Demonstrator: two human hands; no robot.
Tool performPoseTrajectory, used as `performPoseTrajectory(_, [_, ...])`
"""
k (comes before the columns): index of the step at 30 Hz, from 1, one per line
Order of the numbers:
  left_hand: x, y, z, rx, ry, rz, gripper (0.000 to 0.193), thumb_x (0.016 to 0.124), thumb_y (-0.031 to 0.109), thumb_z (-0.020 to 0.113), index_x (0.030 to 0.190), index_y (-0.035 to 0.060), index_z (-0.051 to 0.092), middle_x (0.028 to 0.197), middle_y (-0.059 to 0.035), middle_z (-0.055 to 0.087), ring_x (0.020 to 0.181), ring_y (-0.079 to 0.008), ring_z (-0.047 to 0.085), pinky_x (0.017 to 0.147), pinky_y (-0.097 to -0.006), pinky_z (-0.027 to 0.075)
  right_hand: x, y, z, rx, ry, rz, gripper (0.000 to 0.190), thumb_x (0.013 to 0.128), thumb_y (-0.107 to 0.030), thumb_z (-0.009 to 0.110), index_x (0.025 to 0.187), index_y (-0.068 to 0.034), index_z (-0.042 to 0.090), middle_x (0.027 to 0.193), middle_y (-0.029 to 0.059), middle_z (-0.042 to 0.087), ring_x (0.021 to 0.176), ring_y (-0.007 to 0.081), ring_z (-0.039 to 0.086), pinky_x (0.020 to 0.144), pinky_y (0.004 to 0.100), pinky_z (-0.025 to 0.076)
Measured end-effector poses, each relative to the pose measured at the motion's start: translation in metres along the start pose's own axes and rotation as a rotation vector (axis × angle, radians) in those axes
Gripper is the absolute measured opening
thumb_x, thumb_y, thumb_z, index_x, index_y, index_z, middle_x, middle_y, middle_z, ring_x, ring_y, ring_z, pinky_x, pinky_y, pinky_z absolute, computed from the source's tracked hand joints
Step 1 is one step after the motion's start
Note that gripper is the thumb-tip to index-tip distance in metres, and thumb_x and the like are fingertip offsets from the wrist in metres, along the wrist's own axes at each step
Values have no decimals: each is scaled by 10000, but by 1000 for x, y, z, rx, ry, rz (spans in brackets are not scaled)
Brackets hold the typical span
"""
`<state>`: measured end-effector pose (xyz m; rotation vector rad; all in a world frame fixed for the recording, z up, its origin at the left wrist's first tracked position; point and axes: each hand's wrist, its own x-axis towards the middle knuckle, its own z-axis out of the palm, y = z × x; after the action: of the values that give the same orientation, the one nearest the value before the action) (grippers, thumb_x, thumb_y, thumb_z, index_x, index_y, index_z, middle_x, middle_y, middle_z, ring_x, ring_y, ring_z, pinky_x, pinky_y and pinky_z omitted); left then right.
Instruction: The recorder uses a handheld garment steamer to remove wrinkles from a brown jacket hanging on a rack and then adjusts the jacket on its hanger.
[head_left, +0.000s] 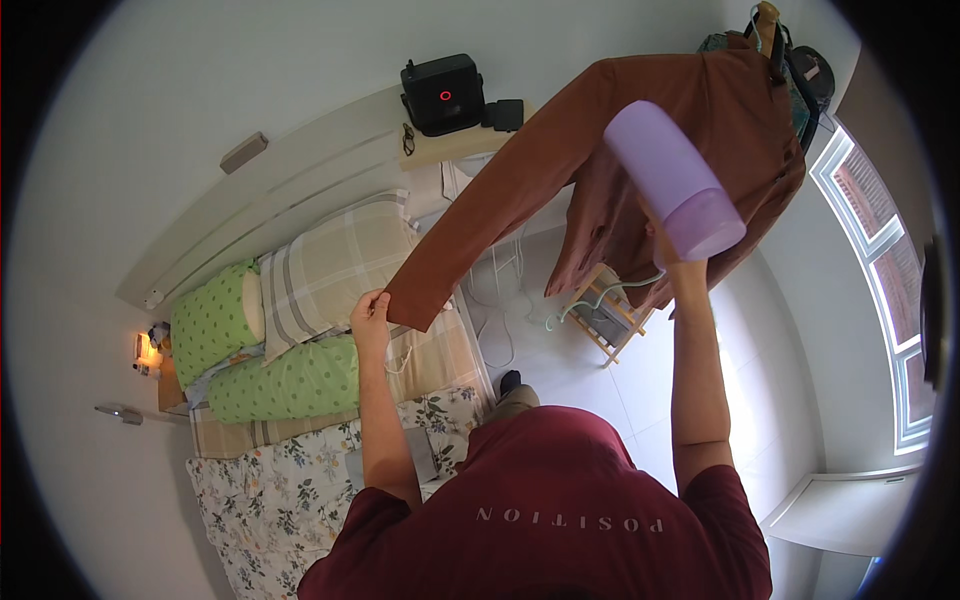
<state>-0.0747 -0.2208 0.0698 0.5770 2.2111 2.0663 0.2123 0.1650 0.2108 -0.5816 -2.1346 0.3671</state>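
A brown long-sleeved shirt (679, 90) hangs from a wooden coat stand (766, 22) at the upper right. Its sleeve (517, 180) is drawn out diagonally towards me. My left hand (370, 311) pinches the cuff end between thumb and fingers. In my right hand (654, 229) is a purple handheld garment steamer (667, 165), raised in front of the shirt's body. The steamer hides most of that hand and part of the cloth. Whether its head touches the fabric, I cannot tell.
A bed with a plaid pillow (337, 262), green dotted pillows (217, 315) and a floral cover (285, 495) lies left. Behind stands a shelf (442, 148) with a black speaker (444, 94). A small wooden rack (611, 319) sits below the shirt, and a window (874, 247) is right.
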Motion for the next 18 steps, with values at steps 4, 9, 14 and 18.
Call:
performPoseTrajectory(4, [1, -2, 0, -50, -14, 28, 184, 943, 122, 629, 1024, -41, 663, 880, -38, 668, 771, -94, 583, 717, -233, 474, 1, -8, -7, 298, 134, 187, 228, 853, -251, 730, 876, -34, 664, 683, 26, 607, 563, 120, 554, 531, 284, 461])
performPoseTrajectory(9, [1, 5, 7, -7, -5, 21, 176, 946, 103, 619, 1026, -47, 660, 895, -43, 670, 793, -96, 591, 737, -231, 479, -47, -11, 20, -311, 7, -291, 300, 898, -188, 601, 1159, -45, 637, 1110, 110, 651, 1053, 296, 596, 887, 429, 467])
performPoseTrajectory(14, [2, 4, 13, -29, -17, 18, 162, 950, 96, 612, 1026, -41, 656, 910, -39, 666, 808, -94, 589, 762, -227, 477, -110, -37, 62, 17, -160, -199, 427, 780, -265, 717, 1145, -55, 642, 1104, 126, 663, 1054, 311, 616, 898, 408, 481])
performPoseTrajectory(18, [5, -6, 14, -76, -12, 12, 153, 951, 94, 610, 1022, -35, 655, 915, -37, 662, 822, -95, 588, 778, -229, 475, -130, -42, 79, 103, -216, -148, 412, 753, -245, 728, 1114, -61, 654, 1080, 141, 664, 1029, 315, 627, 870, 416, 494])
